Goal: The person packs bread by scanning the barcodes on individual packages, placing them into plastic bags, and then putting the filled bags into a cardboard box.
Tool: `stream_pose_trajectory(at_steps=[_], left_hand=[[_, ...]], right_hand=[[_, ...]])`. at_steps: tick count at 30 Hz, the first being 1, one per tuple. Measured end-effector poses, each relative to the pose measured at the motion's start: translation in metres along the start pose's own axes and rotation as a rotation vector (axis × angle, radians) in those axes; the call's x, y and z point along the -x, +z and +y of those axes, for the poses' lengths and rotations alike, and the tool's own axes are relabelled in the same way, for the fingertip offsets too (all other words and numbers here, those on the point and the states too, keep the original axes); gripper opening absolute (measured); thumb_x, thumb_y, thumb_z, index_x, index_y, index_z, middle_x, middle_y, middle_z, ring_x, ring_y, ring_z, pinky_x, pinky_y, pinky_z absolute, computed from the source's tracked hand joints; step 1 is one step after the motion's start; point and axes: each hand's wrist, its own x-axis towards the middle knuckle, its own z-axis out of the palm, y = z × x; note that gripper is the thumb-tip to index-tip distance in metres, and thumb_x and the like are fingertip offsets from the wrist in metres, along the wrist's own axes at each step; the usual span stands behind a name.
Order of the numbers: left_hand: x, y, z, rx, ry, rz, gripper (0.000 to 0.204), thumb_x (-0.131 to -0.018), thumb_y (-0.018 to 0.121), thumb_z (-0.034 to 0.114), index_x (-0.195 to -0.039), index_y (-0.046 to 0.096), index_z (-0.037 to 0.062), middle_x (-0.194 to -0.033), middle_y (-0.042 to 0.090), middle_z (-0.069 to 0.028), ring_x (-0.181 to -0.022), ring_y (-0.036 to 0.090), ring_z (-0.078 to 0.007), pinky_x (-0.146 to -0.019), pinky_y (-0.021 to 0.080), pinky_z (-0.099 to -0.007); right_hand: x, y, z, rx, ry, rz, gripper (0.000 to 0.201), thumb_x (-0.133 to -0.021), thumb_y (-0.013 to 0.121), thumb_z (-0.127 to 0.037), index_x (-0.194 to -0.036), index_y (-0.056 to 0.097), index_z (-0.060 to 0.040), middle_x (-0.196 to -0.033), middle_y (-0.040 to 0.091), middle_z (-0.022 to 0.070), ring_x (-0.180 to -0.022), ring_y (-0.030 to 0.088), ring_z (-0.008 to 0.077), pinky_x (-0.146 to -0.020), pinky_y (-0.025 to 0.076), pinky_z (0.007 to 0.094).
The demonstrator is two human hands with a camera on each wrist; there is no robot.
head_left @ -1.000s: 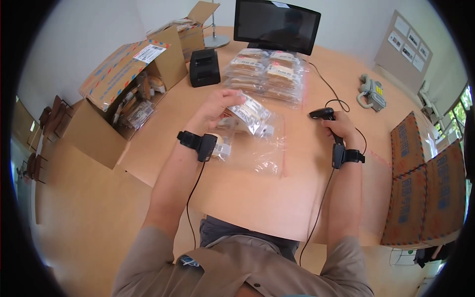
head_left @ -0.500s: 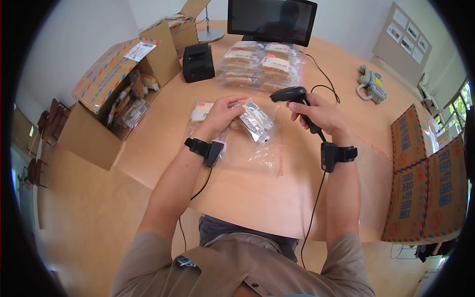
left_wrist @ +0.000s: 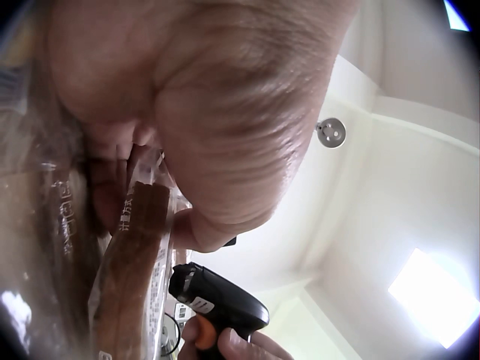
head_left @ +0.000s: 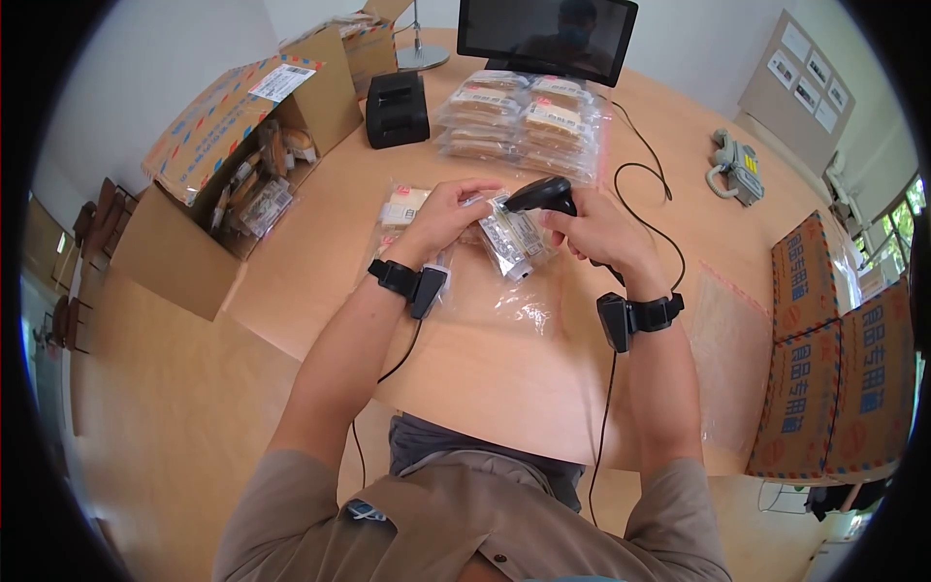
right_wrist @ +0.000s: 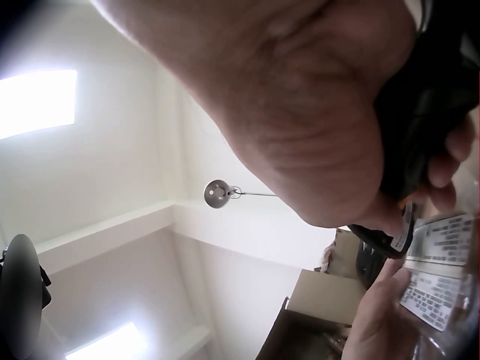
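Note:
My left hand [head_left: 448,215] pinches a clear-wrapped bread packet [head_left: 511,242] by its upper left edge, with its printed label side up. In the left wrist view the brown packet [left_wrist: 131,277] shows from its edge, right below the thumb. My right hand [head_left: 609,233] grips a black barcode scanner [head_left: 545,196], whose head points at the packet's upper end. Close-up in the right wrist view, white printed labels [right_wrist: 433,296] lie just beyond the scanner's nose. More wrapped packets [head_left: 401,206] lie on a clear plastic bag [head_left: 529,308], partly hidden by my left hand.
Stacked bagged packets [head_left: 558,121] stand before a monitor [head_left: 543,39]. An open carton [head_left: 175,252] with packets lies left, near a black device [head_left: 396,109]. At right are a telephone [head_left: 737,167], a flat clear bag [head_left: 732,359] and several printed cartons [head_left: 800,378]. The scanner's cable [head_left: 669,252] trails rightward.
My right hand has brought the scanner up and left from the right side to over the packet. My left hand has lowered the packet slightly and turned its label upward.

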Motion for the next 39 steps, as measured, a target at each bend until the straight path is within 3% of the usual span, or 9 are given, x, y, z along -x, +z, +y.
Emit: stream_pose_trajectory(at_steps=[12,17,21,27,30,32,34,39], left_hand=[[-0.003,-0.004,-0.004,-0.074,-0.009,0.002,0.049,-0.1,0.062,-0.001,-0.149,0.062,-0.0036,-0.123,0.071,-0.006,-0.104,0.069,-0.0094,-0.093,0.059,-0.0269],[-0.002,-0.002,-0.002,-0.029,-0.026,0.002,0.05,-0.099,0.061,-0.001,-0.149,0.061,-0.0039,-0.125,0.072,-0.0074,-0.106,0.07,-0.0109,-0.095,0.059,-0.0274],[-0.003,-0.004,-0.005,-0.033,-0.017,-0.004,0.049,-0.1,0.061,-0.001,-0.149,0.061,-0.0045,-0.128,0.072,-0.0088,-0.109,0.071,-0.0127,-0.097,0.06,-0.0291],[-0.003,-0.004,-0.003,-0.034,-0.009,-0.003,0.048,-0.101,0.06,-0.001,-0.149,0.061,-0.0044,-0.129,0.072,-0.0098,-0.111,0.071,-0.0138,-0.099,0.06,-0.0301],[-0.003,-0.004,-0.003,-0.041,-0.012,-0.003,0.047,-0.102,0.06,-0.001,-0.148,0.061,-0.0043,-0.129,0.072,-0.01,-0.112,0.071,-0.014,-0.1,0.06,-0.0299],[-0.004,-0.004,-0.006,-0.047,-0.011,-0.004,0.046,-0.102,0.06,-0.001,-0.148,0.061,-0.0044,-0.129,0.072,-0.01,-0.112,0.071,-0.0141,-0.1,0.06,-0.0299],[-0.004,-0.003,-0.008,-0.018,0.01,0.025,0.045,-0.1,0.065,0.007,-0.145,0.067,0.0002,-0.121,0.076,-0.0066,-0.102,0.071,-0.0099,-0.088,0.058,-0.0259],[-0.004,-0.003,-0.009,-0.046,0.029,0.032,0.046,-0.099,0.066,0.007,-0.144,0.068,-0.0003,-0.123,0.076,-0.0076,-0.107,0.07,-0.0118,-0.094,0.057,-0.0276]], right_hand=[[-0.004,-0.002,0.005,-0.038,0.037,0.007,0.023,-0.102,0.073,-0.024,-0.102,0.07,-0.0015,-0.077,0.069,0.0029,-0.059,0.059,0.0095,-0.054,0.047,0.0271],[-0.007,-0.018,0.014,-0.336,0.175,-0.035,0.024,-0.103,0.073,-0.025,-0.111,0.069,-0.003,-0.083,0.072,0.006,-0.057,0.058,0.0093,-0.052,0.047,0.0267],[-0.01,-0.036,0.032,-0.475,0.177,-0.086,0.025,-0.105,0.071,-0.026,-0.113,0.068,-0.0021,-0.083,0.071,0.0066,-0.055,0.059,0.009,-0.05,0.048,0.026],[-0.009,-0.058,0.052,-0.441,0.181,-0.027,0.024,-0.105,0.071,-0.026,-0.111,0.07,-0.0017,-0.082,0.07,0.0056,-0.054,0.059,0.0079,-0.049,0.049,0.0258],[-0.009,-0.064,0.062,-0.275,0.236,0.072,0.021,-0.104,0.071,-0.024,-0.109,0.071,-0.0032,-0.082,0.072,0.0055,-0.058,0.061,0.0079,-0.05,0.049,0.0255],[-0.012,-0.066,0.069,-0.274,0.239,0.071,0.02,-0.104,0.071,-0.023,-0.109,0.071,-0.0037,-0.082,0.073,0.0057,-0.058,0.061,0.0081,-0.05,0.049,0.0255],[-0.012,-0.066,0.071,-0.275,0.242,0.068,0.019,-0.103,0.071,-0.022,-0.109,0.071,-0.0041,-0.083,0.073,0.006,-0.058,0.061,0.0083,-0.051,0.05,0.0256],[-0.007,-0.051,0.05,-0.28,0.239,0.016,0.018,-0.102,0.075,-0.022,-0.107,0.071,-0.0047,-0.081,0.071,0.004,-0.058,0.06,0.0091,-0.052,0.048,0.0261]])
